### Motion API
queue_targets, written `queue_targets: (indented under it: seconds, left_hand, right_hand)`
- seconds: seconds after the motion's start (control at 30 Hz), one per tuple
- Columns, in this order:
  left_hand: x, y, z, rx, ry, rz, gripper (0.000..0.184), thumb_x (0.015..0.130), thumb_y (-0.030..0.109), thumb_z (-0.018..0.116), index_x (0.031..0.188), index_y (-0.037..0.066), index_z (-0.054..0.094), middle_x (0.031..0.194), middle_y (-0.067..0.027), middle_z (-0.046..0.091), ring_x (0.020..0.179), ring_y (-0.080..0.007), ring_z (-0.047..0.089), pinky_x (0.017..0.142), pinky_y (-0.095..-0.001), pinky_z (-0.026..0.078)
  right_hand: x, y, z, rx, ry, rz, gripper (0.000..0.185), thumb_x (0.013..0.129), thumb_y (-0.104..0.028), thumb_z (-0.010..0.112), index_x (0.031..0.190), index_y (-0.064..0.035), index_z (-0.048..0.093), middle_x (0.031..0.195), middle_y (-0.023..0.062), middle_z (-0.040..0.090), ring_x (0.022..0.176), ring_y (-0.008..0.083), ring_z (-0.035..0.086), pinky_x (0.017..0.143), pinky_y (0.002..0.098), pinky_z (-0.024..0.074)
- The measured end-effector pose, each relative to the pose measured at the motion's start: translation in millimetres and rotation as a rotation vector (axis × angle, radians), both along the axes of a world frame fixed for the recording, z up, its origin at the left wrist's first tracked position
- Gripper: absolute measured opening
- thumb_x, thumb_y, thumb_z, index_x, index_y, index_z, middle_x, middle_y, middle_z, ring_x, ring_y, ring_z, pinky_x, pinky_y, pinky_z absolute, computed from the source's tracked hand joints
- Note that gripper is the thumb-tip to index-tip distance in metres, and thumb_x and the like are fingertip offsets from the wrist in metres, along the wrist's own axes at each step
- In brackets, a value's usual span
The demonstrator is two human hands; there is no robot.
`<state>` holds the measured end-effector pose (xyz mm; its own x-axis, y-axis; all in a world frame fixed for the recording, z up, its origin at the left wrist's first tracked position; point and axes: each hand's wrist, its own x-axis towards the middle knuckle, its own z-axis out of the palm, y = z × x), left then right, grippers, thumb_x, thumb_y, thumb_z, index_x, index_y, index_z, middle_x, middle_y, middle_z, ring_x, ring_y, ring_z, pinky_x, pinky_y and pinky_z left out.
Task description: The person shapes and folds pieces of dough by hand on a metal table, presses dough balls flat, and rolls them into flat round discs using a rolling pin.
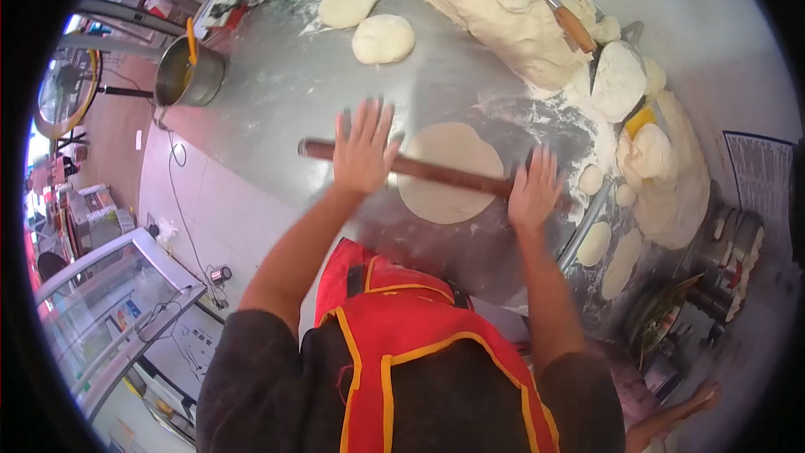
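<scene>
A flattened round of dough [453,141] lies on the floured metal table [277,92], in front of my red apron. Across it rests a dark wooden rolling pin [449,174]. My left hand [362,153] lies on the pin's left part with fingers stretched out and palm down. Near the other end, my right hand [535,191] presses on the pin, its fingers also extended and slightly blurred. Neither hand wraps around the wood. Two thick dough pieces [383,39] sit on the metal beyond the flattened round.
A large dough mass [503,13] lies at the back, beside a wooden-handled blade [574,29]. More dough [671,176] and small pieces line the right side. At left stands a metal pot [191,71] with an orange handle inside. Another person's arm [671,415] shows at lower right.
</scene>
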<state>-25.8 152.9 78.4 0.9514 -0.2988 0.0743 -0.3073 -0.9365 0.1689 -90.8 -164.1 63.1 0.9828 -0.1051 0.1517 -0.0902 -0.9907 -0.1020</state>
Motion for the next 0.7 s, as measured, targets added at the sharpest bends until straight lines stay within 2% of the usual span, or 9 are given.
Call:
queue_targets:
  seconds: [0.03, 0.2, 0.3, 0.4, 0.47, 0.5, 0.57, 0.63, 0.7]
  left_hand:
    - [32, -10, 4, 0.032, -0.031, -0.006, 0.060, 0.097, 0.039, 0.046, 0.148, 0.011, 0.034, 0.156, -0.0110, 0.030, 0.145, -0.0314, 0.024, 0.114, -0.0583, 0.016]
    - [141, -38, 0, 0.068, -0.245, -0.037, 0.061, 0.097, 0.040, 0.047, 0.148, 0.010, 0.035, 0.156, -0.0095, 0.030, 0.146, -0.0279, 0.022, 0.116, -0.0547, 0.016]
    - [88, -20, 5, -0.025, -0.119, -0.051, 0.063, 0.096, 0.041, 0.047, 0.148, 0.008, 0.033, 0.155, -0.0118, 0.031, 0.146, -0.0291, 0.023, 0.117, -0.0541, 0.015]
    - [-26, 20, -17, -0.131, 0.022, -0.073, 0.069, 0.091, 0.041, 0.055, 0.145, 0.002, 0.036, 0.152, -0.0185, 0.035, 0.144, -0.0309, 0.027, 0.115, -0.0554, 0.018]
    - [-80, 39, -13, -0.230, 0.048, -0.097, 0.069, 0.087, 0.039, 0.059, 0.141, -0.001, 0.040, 0.147, -0.0212, 0.040, 0.143, -0.0312, 0.029, 0.114, -0.0556, 0.021]
    - [-87, 44, -9, -0.243, 0.071, -0.126, 0.068, 0.086, 0.037, 0.060, 0.139, -0.002, 0.043, 0.145, -0.0219, 0.043, 0.143, -0.0312, 0.031, 0.114, -0.0554, 0.022]
    - [-35, 45, -11, 0.086, 0.195, -0.237, 0.056, 0.092, 0.037, 0.053, 0.134, 0.001, 0.048, 0.146, -0.0195, 0.042, 0.140, -0.0314, 0.034, 0.114, -0.0539, 0.023]
    - [13, 30, 7, -0.161, -0.002, -0.124, 0.057, 0.094, 0.039, 0.050, 0.137, 0.002, 0.046, 0.149, -0.0182, 0.039, 0.140, -0.0314, 0.033, 0.115, -0.0538, 0.020]
    - [-4, 30, -2, -0.079, -0.008, -0.069, 0.060, 0.093, 0.039, 0.052, 0.139, 0.002, 0.044, 0.149, -0.0185, 0.039, 0.140, -0.0317, 0.034, 0.115, -0.0532, 0.020]
  right_hand:
    - [31, -6, 1, -0.036, 0.022, -0.039, 0.062, 0.095, -0.027, 0.053, 0.147, -0.0040, 0.030, 0.153, 0.0160, 0.032, 0.142, 0.0310, 0.029, 0.114, 0.0576, 0.0180]
    - [126, -30, 2, -0.018, -0.208, -0.111, 0.062, 0.096, -0.030, 0.052, 0.147, -0.0016, 0.031, 0.151, 0.0192, 0.035, 0.141, 0.0337, 0.030, 0.115, 0.0542, 0.0187]
    - [72, -17, 3, 0.039, -0.149, -0.008, 0.063, 0.095, -0.029, 0.052, 0.146, 0.0010, 0.032, 0.150, 0.0214, 0.036, 0.140, 0.0353, 0.032, 0.115, 0.0547, 0.0180]
    - [-49, 7, 2, 0.132, 0.018, 0.061, 0.064, 0.092, -0.029, 0.054, 0.145, 0.0025, 0.033, 0.148, 0.0229, 0.037, 0.139, 0.0371, 0.033, 0.115, 0.0556, 0.0180]
    - [-83, 14, 8, 0.183, 0.050, 0.091, 0.064, 0.092, -0.029, 0.055, 0.144, 0.0024, 0.034, 0.148, 0.0227, 0.037, 0.139, 0.0370, 0.033, 0.115, 0.0559, 0.0181]
    - [-83, 10, 6, 0.173, 0.052, 0.105, 0.064, 0.092, -0.028, 0.055, 0.144, 0.0022, 0.035, 0.148, 0.0222, 0.037, 0.139, 0.0368, 0.033, 0.114, 0.0561, 0.0185]
    - [-79, 1, 10, 0.128, 0.027, 0.071, 0.062, 0.092, -0.028, 0.055, 0.143, 0.0017, 0.037, 0.148, 0.0215, 0.038, 0.139, 0.0364, 0.034, 0.114, 0.0564, 0.0191]
    - [-12, -13, 14, 0.051, -0.074, -0.010, 0.061, 0.092, -0.029, 0.055, 0.142, 0.0013, 0.038, 0.148, 0.0208, 0.039, 0.139, 0.0360, 0.034, 0.114, 0.0565, 0.0195]
    - [-29, -9, 4, 0.056, 0.007, -0.005, 0.061, 0.092, -0.028, 0.056, 0.143, 0.0000, 0.037, 0.149, 0.0202, 0.038, 0.140, 0.0357, 0.033, 0.114, 0.0566, 0.0196]
